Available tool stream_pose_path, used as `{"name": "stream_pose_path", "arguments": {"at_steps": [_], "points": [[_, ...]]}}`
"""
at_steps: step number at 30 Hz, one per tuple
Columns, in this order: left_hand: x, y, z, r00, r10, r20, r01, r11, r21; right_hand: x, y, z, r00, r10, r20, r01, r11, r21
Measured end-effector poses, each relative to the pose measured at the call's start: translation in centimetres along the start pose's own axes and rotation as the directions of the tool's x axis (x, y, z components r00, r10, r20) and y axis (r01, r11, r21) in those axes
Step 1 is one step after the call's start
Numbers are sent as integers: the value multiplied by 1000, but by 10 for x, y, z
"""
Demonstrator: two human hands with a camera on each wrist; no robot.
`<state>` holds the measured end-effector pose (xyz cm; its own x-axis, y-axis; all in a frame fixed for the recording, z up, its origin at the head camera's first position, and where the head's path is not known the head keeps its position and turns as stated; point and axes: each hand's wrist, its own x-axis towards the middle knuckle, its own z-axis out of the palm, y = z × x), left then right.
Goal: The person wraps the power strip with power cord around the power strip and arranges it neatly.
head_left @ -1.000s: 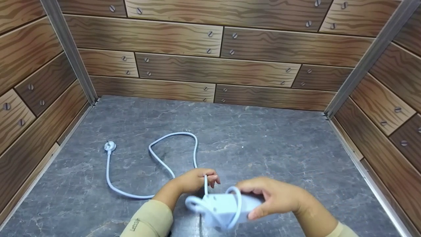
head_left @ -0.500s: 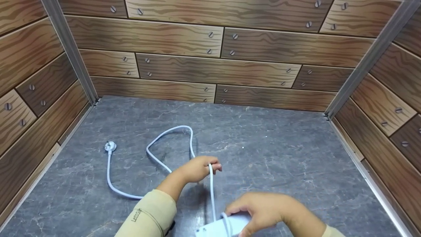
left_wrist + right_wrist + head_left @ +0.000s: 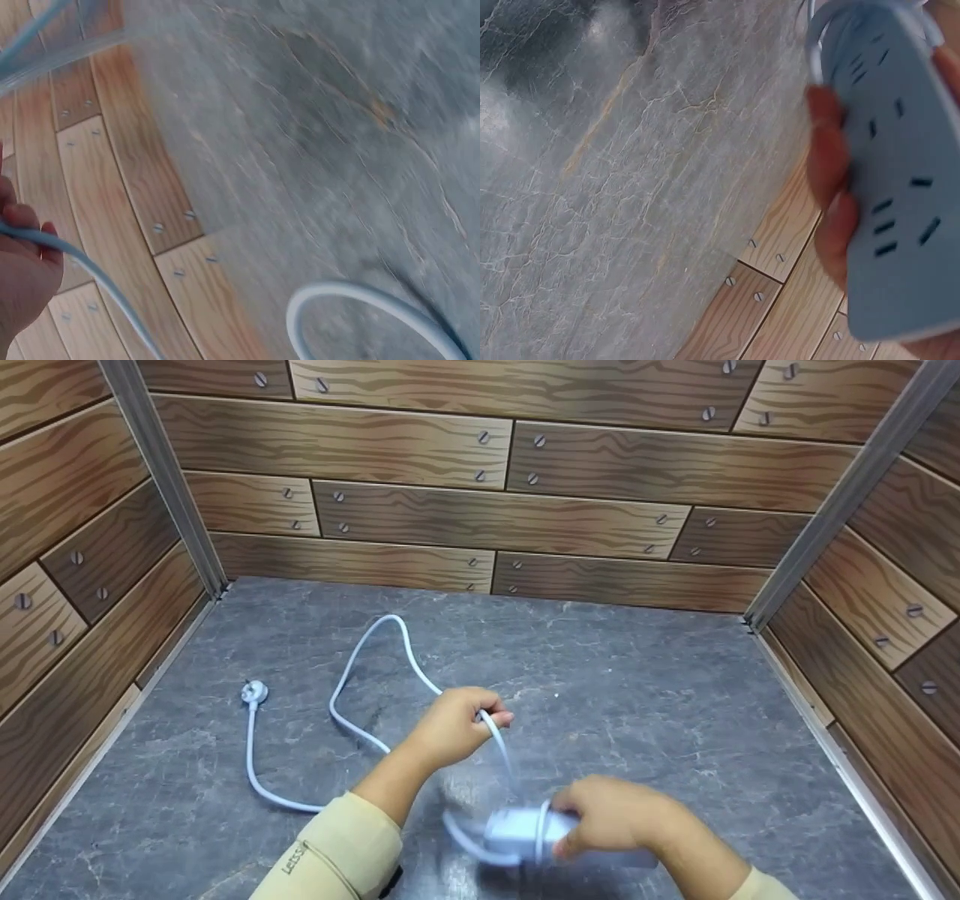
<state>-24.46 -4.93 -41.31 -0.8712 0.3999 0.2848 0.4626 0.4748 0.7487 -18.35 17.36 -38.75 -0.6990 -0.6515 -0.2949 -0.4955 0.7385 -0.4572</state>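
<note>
A white power strip (image 3: 904,187) with rows of socket slots is gripped along its sides by my right hand (image 3: 626,817). In the head view the strip blurs with motion near the front, and a turn of its white cord (image 3: 541,829) loops around it. My left hand (image 3: 461,724) pinches the cord further along, left of and beyond the strip. In the left wrist view the fingers (image 3: 26,217) are curled over the cord (image 3: 105,281). From there the cord runs in a bend across the surface, passes behind my left forearm, and ends in a round plug (image 3: 255,692) at the left.
The grey marbled surface (image 3: 637,682) is bounded by wood-patterned walls (image 3: 420,514) at the back and both sides. Metal posts (image 3: 821,502) stand at the back corners. A slack cord bend (image 3: 390,619) lies toward the back wall.
My left hand has moved away from me and slightly right, drawing the cord along and shifting its bend backward. The power strip dipped toward me with my right hand, then came back up.
</note>
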Motion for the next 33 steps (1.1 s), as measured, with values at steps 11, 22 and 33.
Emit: {"name": "stream_pose_path", "arguments": {"at_steps": [11, 22, 33], "points": [[-12, 3, 3, 992, -43, -119, 24, 987, -161, 4, 9, -10, 859, 316, -402, -386, 917, -103], [-28, -3, 11, 992, 121, -31, -117, 987, 107, 4, 27, -26, 712, 300, -635, -469, 876, -111], [-38, -26, 4, 973, -142, -183, 116, 982, -148, -13, 57, -54, 635, 349, -689, -498, 867, -19]]}}
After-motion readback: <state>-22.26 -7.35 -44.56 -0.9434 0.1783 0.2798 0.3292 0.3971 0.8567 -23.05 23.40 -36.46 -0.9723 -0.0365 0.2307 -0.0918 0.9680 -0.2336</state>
